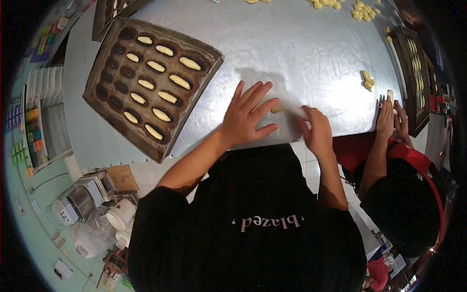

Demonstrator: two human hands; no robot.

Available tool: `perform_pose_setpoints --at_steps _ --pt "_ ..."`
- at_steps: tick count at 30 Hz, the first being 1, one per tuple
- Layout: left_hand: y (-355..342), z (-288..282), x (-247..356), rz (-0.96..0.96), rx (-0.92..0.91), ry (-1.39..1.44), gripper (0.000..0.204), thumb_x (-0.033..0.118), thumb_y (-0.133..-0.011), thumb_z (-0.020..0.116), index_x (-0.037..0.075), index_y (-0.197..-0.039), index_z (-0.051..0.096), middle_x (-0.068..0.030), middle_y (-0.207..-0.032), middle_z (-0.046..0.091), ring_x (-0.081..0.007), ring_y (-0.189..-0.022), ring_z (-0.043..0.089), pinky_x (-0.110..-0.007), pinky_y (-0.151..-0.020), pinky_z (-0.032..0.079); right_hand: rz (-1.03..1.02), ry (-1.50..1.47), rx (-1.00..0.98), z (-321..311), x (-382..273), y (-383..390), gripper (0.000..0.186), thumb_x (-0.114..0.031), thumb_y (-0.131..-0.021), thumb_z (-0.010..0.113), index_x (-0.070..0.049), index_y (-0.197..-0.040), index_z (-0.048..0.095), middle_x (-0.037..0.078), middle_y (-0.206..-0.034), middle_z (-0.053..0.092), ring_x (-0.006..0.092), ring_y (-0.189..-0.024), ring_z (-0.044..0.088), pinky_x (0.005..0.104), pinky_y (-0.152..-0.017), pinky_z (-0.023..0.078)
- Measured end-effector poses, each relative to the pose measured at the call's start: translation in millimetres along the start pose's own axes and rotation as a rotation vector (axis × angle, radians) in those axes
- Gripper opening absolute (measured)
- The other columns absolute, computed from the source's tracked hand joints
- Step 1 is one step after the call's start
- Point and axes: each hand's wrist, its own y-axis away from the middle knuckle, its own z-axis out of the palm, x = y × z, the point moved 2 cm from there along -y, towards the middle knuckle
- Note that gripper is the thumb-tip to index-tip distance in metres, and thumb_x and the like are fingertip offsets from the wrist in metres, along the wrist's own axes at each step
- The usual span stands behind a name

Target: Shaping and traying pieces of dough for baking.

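Note:
My left hand [250, 117] is spread over the near edge of the metal table, palm down and fingers stretched out. By its fingertips lies a small piece of yellow dough [277, 108]. To the right, my right hand [317, 130] has its fingers curled in. A pale, motion-blurred thing [295, 111] reaches from its fingertips toward the dough; its kind is too smeared to tell. On the left, a dark, worn baking tray [190, 117] carries rows of spindle-shaped dough pieces [168, 97] in shallow hollows, with several hollows at its left side bare.
Dough lumps [364, 11] lie at the far right of the steel table [292, 48], with a smaller cluster [368, 81] nearer. At right, a co-worker's hands [386, 119] press on dough beside another tray [411, 104]. A second tray [103, 19] touches the far left corner.

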Motion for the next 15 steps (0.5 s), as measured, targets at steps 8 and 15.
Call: perform_pose_setpoints --at_steps 8,15 --pt "19 52 -24 -0.055 -0.306 -0.385 0.045 0.028 -0.089 0.057 0.008 -0.129 0.056 -0.0115 -0.134 0.053 -0.0273 -0.122 0.050 -0.045 -0.103 0.036 -0.390 0.529 0.343 59 7 -28 0.068 -0.042 -0.086 0.062 0.000 -0.137 0.046 0.020 -0.144 0.043 0.0333 -0.134 0.040 0.0517 -0.111 0.028" --pt "-55 61 -71 -0.179 -0.089 -0.536 0.052 0.038 -0.095 0.044 0.009 -0.138 0.048 -0.0190 -0.151 0.032 -0.0342 -0.141 0.028 -0.059 -0.112 0.017 -0.309 0.461 0.666 39 -3 -131 0.074 -0.053 -0.091 0.051 -0.001 -0.142 0.040 0.023 -0.147 0.038 0.0370 -0.138 0.033 0.0574 -0.112 0.021"
